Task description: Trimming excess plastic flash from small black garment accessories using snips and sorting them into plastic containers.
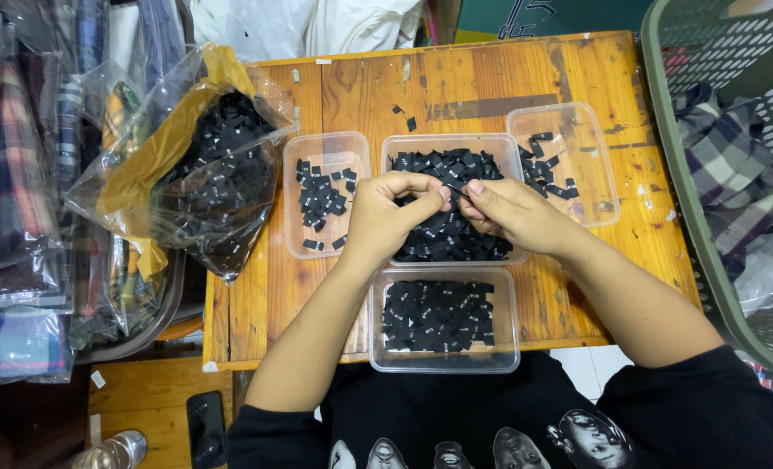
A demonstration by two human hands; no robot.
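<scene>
Both hands meet over the middle tub [456, 143] on the wooden desk [577, 295], the left hand [386, 217] and right hand [512, 213] pinching one small black label [452, 193] between their fingers. The tubs sit close together, so a slip could drop it into the wrong one. The bulging plastic bag [204, 165] of labels leans at the desk's edge and might spill.

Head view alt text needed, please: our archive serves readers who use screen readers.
Two bare hands, left hand and right hand, pinch a small black label between them over the middle clear tub of black labels. Three more clear tubs and a plastic bag of labels sit on the wooden table.
</scene>
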